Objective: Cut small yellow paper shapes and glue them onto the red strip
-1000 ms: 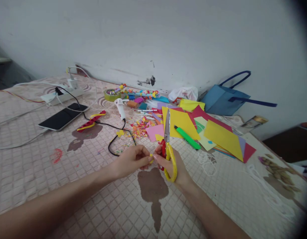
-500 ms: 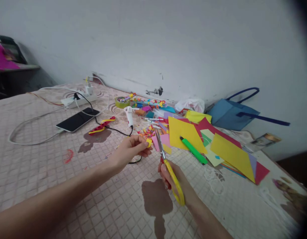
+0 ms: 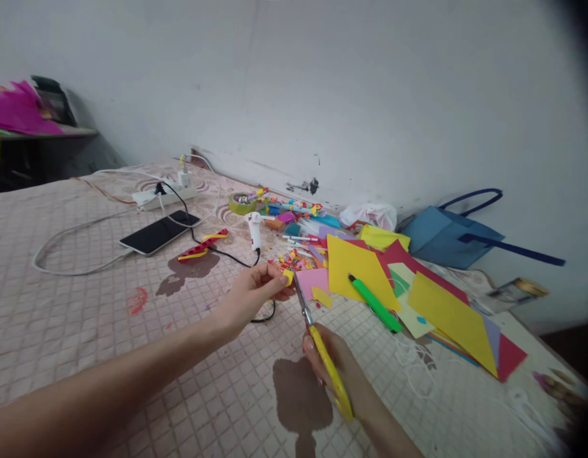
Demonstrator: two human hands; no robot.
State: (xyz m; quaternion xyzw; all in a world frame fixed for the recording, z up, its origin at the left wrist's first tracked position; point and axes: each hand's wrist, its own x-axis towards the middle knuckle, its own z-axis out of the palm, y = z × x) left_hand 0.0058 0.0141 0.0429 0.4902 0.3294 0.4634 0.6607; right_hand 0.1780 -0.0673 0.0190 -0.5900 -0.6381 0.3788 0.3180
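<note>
Between the thumb and fingers of my left hand (image 3: 253, 289) is a small piece of yellow paper (image 3: 288, 277). My right hand (image 3: 332, 353) is wrapped round the handles of yellow-handled scissors (image 3: 322, 353). The blades point up and left, their tips close beside the yellow piece; whether they touch it I cannot tell. Just beyond the hands lie a pink paper sheet (image 3: 309, 284), a yellow scrap (image 3: 321, 296) and a heap of tiny coloured paper bits (image 3: 294, 259). A white glue gun (image 3: 253, 230) stands behind my left hand, its black cord running past it.
Left on the patterned tablecloth are a phone (image 3: 160, 233), a power strip (image 3: 165, 194) with cables, and a red and yellow strip (image 3: 203, 245). Rightward lie a green cutter (image 3: 374, 304), coloured paper sheets (image 3: 454, 318), white string (image 3: 415, 359) and a blue bag (image 3: 449, 235) by the wall.
The scissors have come left and turned, bringing their blades near the yellow piece, and now look more closed. My left hand keeps its pinch. The whole view has shifted slightly.
</note>
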